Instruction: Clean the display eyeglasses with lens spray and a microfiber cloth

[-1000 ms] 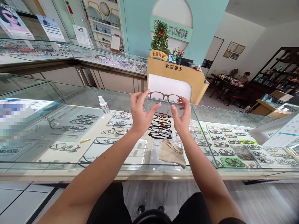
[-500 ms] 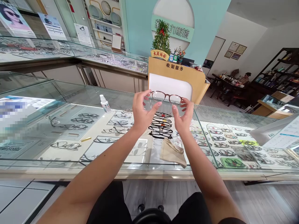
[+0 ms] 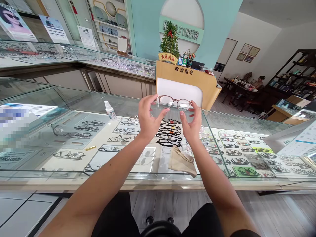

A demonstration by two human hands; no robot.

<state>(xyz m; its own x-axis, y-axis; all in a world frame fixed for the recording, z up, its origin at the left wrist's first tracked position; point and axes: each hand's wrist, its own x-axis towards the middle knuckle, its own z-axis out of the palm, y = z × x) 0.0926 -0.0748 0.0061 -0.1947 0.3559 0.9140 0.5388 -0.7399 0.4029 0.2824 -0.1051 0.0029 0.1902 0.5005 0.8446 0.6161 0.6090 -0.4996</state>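
A pair of eyeglasses [image 3: 175, 100] with a thin brownish frame and clear lenses is held up above the glass counter. My left hand [image 3: 148, 116] grips its left end between thumb and fingers. At the other end, my right hand [image 3: 192, 122] pinches the frame in the same way. Below the hands, a beige cleaning cloth [image 3: 181, 163] lies folded on the counter top. A row of dark-framed glasses [image 3: 170, 135] shows under and between my forearms.
A white spray bottle [image 3: 110, 110] stands on the counter to the left. Many glasses [image 3: 239, 161] fill the glass showcase [image 3: 214, 138]. Beyond it are a wooden cashier desk [image 3: 209, 86] with a plant [image 3: 170, 41], and a person [image 3: 259, 82] sitting far right.
The eyeglasses have tilted slightly, so their lenses look rounder and the rims thinner. Both hands have shifted a little to the left with them, still gripping both ends.
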